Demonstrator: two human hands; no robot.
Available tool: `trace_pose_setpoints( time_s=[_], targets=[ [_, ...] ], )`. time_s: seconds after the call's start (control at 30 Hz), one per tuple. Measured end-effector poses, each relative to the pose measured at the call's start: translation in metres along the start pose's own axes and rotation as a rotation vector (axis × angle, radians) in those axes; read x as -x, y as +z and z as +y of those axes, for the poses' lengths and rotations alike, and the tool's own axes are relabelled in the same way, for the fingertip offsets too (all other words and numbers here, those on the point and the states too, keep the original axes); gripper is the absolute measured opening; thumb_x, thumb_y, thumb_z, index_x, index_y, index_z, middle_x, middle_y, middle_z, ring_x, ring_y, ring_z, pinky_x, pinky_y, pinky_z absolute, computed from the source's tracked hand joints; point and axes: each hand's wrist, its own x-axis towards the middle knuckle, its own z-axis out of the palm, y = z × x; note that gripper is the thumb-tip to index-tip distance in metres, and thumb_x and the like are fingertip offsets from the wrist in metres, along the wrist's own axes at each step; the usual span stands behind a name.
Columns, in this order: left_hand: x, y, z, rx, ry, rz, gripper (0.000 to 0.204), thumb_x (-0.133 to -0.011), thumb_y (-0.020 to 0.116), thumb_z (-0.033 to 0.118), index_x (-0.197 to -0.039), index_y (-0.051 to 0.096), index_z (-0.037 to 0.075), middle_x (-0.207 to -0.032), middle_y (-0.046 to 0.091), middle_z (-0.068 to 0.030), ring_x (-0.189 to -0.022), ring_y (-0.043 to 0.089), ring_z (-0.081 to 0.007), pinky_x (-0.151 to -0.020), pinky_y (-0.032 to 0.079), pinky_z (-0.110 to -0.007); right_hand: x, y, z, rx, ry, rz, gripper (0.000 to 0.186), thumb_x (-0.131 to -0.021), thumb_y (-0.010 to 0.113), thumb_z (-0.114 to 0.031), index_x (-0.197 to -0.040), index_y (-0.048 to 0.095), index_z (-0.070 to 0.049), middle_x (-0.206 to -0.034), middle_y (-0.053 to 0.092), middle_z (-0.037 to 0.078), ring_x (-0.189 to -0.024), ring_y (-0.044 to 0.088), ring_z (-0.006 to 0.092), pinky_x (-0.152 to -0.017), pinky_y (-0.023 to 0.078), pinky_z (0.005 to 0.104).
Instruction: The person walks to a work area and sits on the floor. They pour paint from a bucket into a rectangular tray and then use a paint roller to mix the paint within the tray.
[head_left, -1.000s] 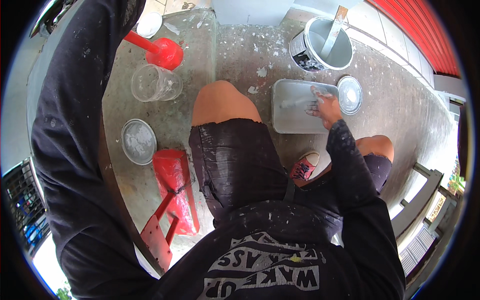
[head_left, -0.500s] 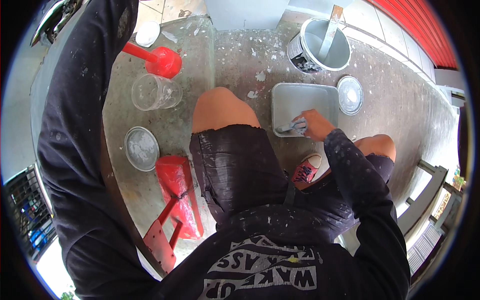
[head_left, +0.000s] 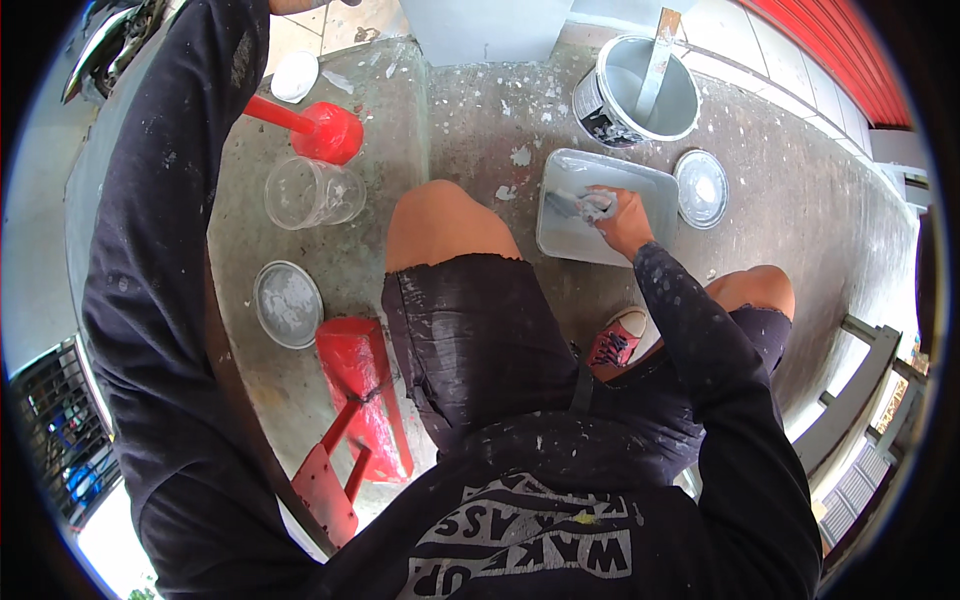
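My right hand [head_left: 626, 222] is closed around the paint-smeared handle of a paintbrush [head_left: 567, 204]. The brush's bristle end points left, over the inside of a grey rectangular paint tray [head_left: 606, 251] that holds pale grey paint. At the top edge, only a sliver of my left hand [head_left: 298, 4] shows past the raised dark sleeve. Its fingers are mostly cut off, so I cannot make out what it touches.
Beyond the tray stands a paint bucket [head_left: 607, 112] with a flat stick [head_left: 660, 60] leaning inside. A round lid [head_left: 702, 190] lies beside the tray. On the left are a clear plastic tub [head_left: 312, 194], another lid [head_left: 288, 305] and red metal pieces [head_left: 352, 350].
My right hand has moved the paintbrush from the tray's near side farther in toward its middle. The tray has shifted slightly away from me. A bit of my left hand now shows at the top.
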Motion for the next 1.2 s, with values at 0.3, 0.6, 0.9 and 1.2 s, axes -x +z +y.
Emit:
trace_pose_setpoints(
  time_s=[0.3, 0.6, 0.9, 1.2],
  targets=[
    [0.000, -0.001, 0.004, -0.023, -0.046, -0.005, 0.058, -0.089, 0.062, 0.043, -0.132, 0.055, 0.004, -0.114, 0.068, -0.0182, -0.108, 0.062, -0.0291, -0.097, 0.044, -0.034, -0.031, -0.012, 0.016, 0.081, 0.127, 0.219, 0.044, -0.069, 0.079, -0.014, -0.109, 0.066, -0.001, -0.101, 0.069, 0.020, -0.095, 0.066, 0.0366, -0.086, 0.051, 0.0391],
    [0.000, 0.001, -0.001, -0.017, -0.018, 0.001, 0.058, -0.089, 0.063, 0.042, -0.132, 0.055, 0.004, -0.113, 0.069, -0.0162, -0.108, 0.062, -0.0280, -0.097, 0.044, -0.033, -0.021, -0.066, 0.043, 0.270, 0.298, 0.220, 0.047, -0.071, 0.076, -0.019, -0.107, 0.062, 0.008, -0.098, 0.066, 0.029, -0.095, 0.065, 0.0412, -0.086, 0.052, 0.0415],
    [0.000, 0.000, 0.001, -0.011, -0.011, -0.017, 0.059, -0.090, 0.062, 0.043, -0.130, 0.054, 0.001, -0.110, 0.069, -0.0166, -0.106, 0.063, -0.0276, -0.095, 0.045, -0.033, 0.001, -0.070, 0.039, 0.479, 0.247, 0.159, 0.053, -0.071, 0.076, -0.021, -0.115, 0.060, 0.003, -0.101, 0.063, 0.028, -0.097, 0.063, 0.0414, -0.088, 0.050, 0.0433],
    [-0.003, 0.000, -0.003, 0.031, -0.007, -0.038, 0.061, -0.090, 0.062, 0.044, -0.132, 0.053, 0.000, -0.106, 0.071, -0.0153, -0.098, 0.066, -0.0238, -0.090, 0.047, -0.031, 0.012, -0.014, 0.029, 0.335, 0.014, 0.127, 0.054, -0.073, 0.076, -0.021, -0.122, 0.059, -0.005, -0.106, 0.063, 0.021, -0.096, 0.061, 0.0393, -0.089, 0.049, 0.0428]
  ],
)
